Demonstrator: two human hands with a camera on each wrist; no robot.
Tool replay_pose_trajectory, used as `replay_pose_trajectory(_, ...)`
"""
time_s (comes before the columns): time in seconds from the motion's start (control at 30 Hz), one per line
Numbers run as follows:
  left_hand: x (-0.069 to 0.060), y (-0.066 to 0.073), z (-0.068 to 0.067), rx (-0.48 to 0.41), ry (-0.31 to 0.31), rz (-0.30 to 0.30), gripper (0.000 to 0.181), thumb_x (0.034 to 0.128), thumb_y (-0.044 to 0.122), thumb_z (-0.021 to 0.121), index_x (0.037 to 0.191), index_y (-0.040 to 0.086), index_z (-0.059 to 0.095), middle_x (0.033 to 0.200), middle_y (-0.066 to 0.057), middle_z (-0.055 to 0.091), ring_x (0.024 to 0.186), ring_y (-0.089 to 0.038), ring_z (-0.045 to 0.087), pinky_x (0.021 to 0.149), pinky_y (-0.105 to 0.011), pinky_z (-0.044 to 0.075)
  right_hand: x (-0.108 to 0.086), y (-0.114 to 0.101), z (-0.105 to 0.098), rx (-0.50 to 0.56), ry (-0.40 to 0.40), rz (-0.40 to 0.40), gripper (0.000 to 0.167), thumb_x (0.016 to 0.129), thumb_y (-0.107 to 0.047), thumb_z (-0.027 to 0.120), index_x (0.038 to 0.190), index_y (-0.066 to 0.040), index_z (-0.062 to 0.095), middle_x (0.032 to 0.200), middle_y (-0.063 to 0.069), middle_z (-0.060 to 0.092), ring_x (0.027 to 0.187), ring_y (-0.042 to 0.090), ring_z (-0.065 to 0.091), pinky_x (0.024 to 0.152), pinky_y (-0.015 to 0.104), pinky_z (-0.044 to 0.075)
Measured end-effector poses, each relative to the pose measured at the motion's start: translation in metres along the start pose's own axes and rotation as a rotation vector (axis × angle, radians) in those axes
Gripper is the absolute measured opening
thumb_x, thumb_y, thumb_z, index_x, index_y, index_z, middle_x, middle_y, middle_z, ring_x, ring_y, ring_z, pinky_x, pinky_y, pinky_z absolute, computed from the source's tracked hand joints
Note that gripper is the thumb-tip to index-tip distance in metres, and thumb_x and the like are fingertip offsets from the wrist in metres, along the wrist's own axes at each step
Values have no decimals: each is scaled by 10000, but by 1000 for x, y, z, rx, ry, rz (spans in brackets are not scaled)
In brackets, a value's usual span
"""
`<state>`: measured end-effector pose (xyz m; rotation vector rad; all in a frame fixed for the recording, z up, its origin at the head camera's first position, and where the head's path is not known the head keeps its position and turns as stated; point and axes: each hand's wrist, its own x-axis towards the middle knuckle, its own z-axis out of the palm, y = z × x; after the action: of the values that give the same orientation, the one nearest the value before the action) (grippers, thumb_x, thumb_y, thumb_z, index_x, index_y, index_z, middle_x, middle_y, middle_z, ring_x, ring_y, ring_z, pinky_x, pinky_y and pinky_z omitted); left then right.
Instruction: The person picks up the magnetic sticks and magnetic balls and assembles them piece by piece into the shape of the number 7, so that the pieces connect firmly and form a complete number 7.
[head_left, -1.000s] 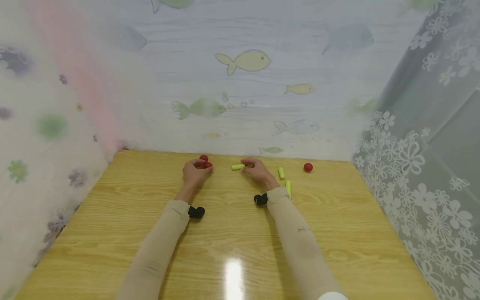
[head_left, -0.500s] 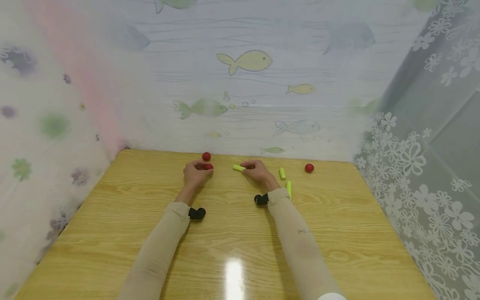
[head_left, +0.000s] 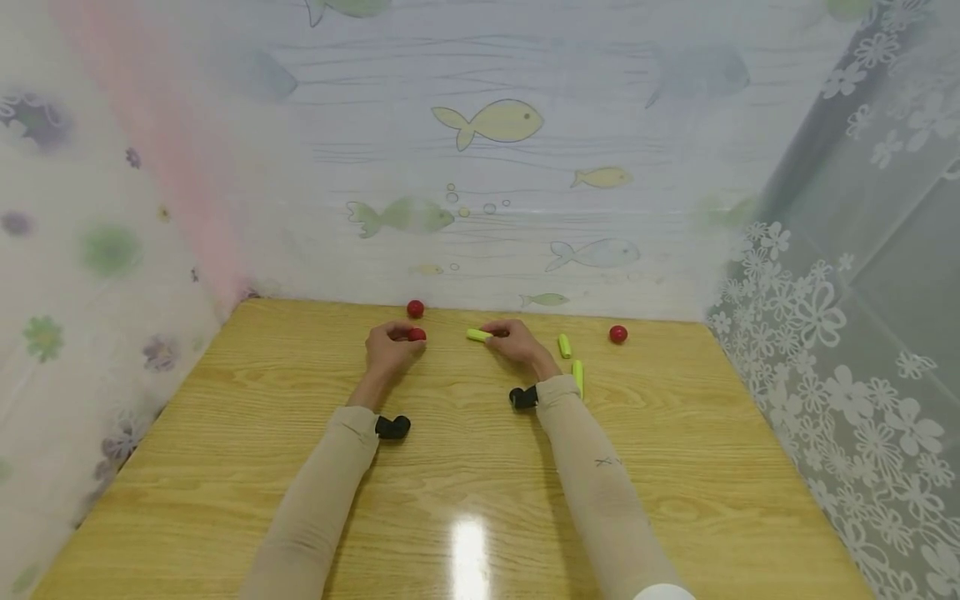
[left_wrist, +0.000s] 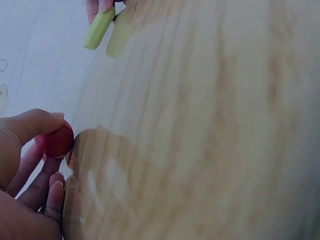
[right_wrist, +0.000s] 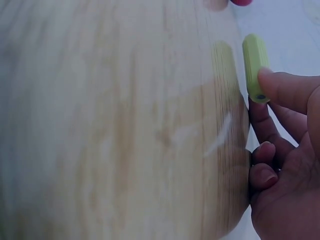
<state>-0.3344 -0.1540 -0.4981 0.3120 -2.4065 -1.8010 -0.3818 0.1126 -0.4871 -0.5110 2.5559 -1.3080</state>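
Observation:
My left hand pinches a small red ball between thumb and fingers, low over the wooden table. Another red ball lies just beyond it, by the back edge. My right hand pinches a short yellow-green stick near one end; a small dark hole shows in that end. The stick's free end points left toward the left hand, with a gap between the two. In the left wrist view the stick shows at the top, in the right hand's fingers.
To the right of the right hand lie two more yellow-green sticks, a shorter one and a longer one partly behind the wrist. A third red ball rests farther right. A fish-printed curtain hangs along the back edge of the table.
The far red ball has come apart from the held one and rolled slightly toward the back edge. The stick in the right hand has turned a little; both hands barely moved.

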Motion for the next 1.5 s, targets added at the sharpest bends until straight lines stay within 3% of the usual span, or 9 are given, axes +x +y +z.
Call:
replay_pose_trajectory(0.27, -4, 1, -3, -34, -33, -10, 372, 836, 92, 826, 1176, 15, 696, 1127, -161, 650, 1038, -275, 594, 922, -379, 519, -1, 1, 0, -4, -13, -1, 349, 1067, -115, 515, 1384, 4, 600, 1428, 208, 553, 1279, 343, 540, 1086, 453, 447)
replay_pose_trajectory(0.63, -6, -1, -3, -46, -23, 0, 398, 820, 71, 821, 1192, 5, 700, 1131, -159, 641, 1034, -256, 580, 910, -356, 507, -2, 2, 1, 26, -29, -15, 345, 1083, -131, 489, 1374, 17, 603, 1382, 210, 581, 1251, 338, 547, 1074, 445, 447)
replay_pose_trajectory(1.03, -10, 1, -1, -100, -32, -20, 409, 836, 92, 812, 1222, 30, 693, 1157, -158, 601, 1054, -265, 557, 854, -343, 516, -7, 1, -3, 33, -78, -30, 379, 1099, -159, 452, 1392, 46, 578, 1450, 230, 532, 1283, 355, 525, 1074, 468, 447)
replay_pose_trajectory(1.27, -14, 4, -1, -110, -4, 67, 384, 864, 93, 797, 1225, 10, 694, 1215, -184, 643, 1105, -279, 590, 858, -277, 515, -12, -5, -4, 34, -61, -32, 403, 1112, -200, 435, 1372, 72, 580, 1300, 236, 636, 1160, 324, 587, 987, 409, 494)
replay_pose_trajectory(1.5, -18, 9, -2, -212, -33, 176, 334, 873, 9, 782, 1186, -29, 672, 1218, -197, 618, 1094, -366, 668, 755, -202, 587, -18, -9, -4, 104, -38, -83, 370, 1095, -186, 492, 1318, 79, 624, 1122, 236, 733, 990, 332, 688, 839, 361, 574)
